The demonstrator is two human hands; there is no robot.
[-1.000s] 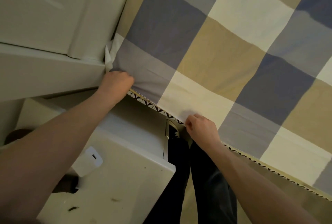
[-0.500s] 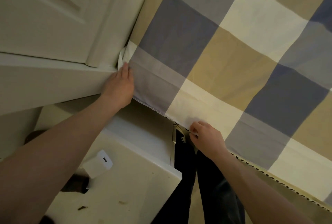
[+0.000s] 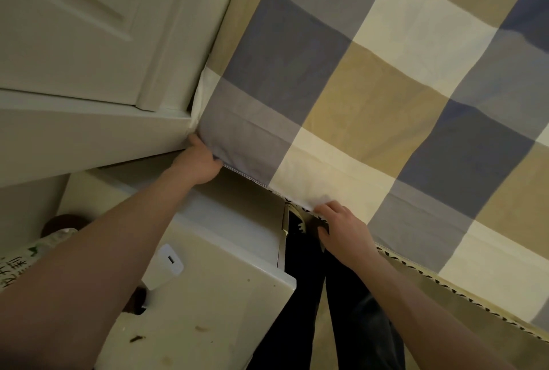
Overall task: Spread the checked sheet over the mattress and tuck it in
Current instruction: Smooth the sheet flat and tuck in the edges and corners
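While the sheet [image 3: 371, 87] already lies flat across the mattress [image 3: 445, 295], its near hem hangs just past the nightstand [image 3: 222, 295], not yet tucked as far as I can judge. That hem runs in one long line from above the nightstand's far left corner, slanting down past its right side. Both hands meet it from the nightstand's side, so the tuck has to go away from the person, under the mattress.

At the far end of the nightstand, against the headboard [image 3: 89, 132], the left hand [image 3: 200, 163] reaches under the sheet's corner. Its fingers are hidden by the cloth, so I cannot tell whether they grip or just push. Just off the nightstand's right edge, the right hand [image 3: 341, 230] curls its fingers on the hem of a cream square and pinches it.

The left hand is nearer the corner, the likely place to tuck first, while the right holds the hem taut. A charger [image 3: 165, 265] lies on the nightstand.
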